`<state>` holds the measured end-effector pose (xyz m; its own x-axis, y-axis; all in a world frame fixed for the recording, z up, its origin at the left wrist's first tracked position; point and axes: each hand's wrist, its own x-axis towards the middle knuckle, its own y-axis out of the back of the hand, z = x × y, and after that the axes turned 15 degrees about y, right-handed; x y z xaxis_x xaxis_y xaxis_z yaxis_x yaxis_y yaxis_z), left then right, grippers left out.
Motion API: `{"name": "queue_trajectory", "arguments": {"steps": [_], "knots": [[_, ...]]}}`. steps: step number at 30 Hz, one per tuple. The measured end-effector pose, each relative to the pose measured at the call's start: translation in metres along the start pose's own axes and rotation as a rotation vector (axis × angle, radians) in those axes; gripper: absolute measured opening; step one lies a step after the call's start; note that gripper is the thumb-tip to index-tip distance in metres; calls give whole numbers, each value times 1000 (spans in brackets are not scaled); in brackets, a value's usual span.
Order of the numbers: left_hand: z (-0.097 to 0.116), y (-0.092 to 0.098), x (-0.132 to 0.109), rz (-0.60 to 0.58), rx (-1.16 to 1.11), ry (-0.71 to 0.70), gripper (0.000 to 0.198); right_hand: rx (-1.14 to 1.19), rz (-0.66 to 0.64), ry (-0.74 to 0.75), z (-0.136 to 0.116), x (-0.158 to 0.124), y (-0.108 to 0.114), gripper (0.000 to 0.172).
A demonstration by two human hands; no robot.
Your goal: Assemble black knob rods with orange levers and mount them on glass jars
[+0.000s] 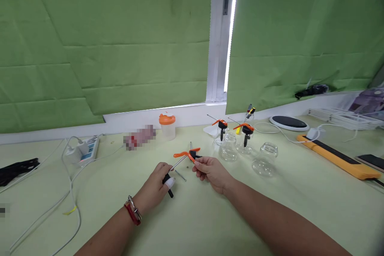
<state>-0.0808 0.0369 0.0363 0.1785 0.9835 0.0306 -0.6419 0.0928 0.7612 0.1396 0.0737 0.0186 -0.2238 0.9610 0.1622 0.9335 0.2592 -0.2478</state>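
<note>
My left hand [157, 182] is closed around a screwdriver, its black handle [170, 193] showing below the fingers. The thin metal shaft [178, 163] slants up to an orange plastic part with arms [183, 154]. My right hand [211, 172] pinches one orange arm between thumb and fingers. A black piece [193, 155] sits at the middle of this part, and a metal rod [191, 145] sticks out behind it. On the table between my hands lie a loose metal rod [180, 175] and a tiny dark piece [187, 167], too small to name.
Two similar orange-and-black assemblies [222, 124] stand behind two clear glass jars [265, 162]. Farther back are screwdrivers [249, 111] and an orange-lidded cup [168, 128]. White cables [71, 188] and a power strip [90, 150] are left; a yellow-orange bar [336, 158] lies right.
</note>
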Motion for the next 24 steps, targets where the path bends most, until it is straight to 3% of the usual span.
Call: {"name": "queue_trajectory", "arguments": {"steps": [12, 17, 20, 24], "knots": [[-2, -2, 0, -4, -30, 25, 34, -82, -177, 4, -2, -3, 0, 36], [0, -5, 1, 133, -120, 24, 30, -117, -310, -79, 2, -6, 0, 35], [1, -6, 2, 189, -184, 46, 21, -107, -323, -94, 4, -7, -2, 35], [3, -8, 2, 190, -287, 84, 24, -93, -307, -72, 7, -9, -4, 35]]}}
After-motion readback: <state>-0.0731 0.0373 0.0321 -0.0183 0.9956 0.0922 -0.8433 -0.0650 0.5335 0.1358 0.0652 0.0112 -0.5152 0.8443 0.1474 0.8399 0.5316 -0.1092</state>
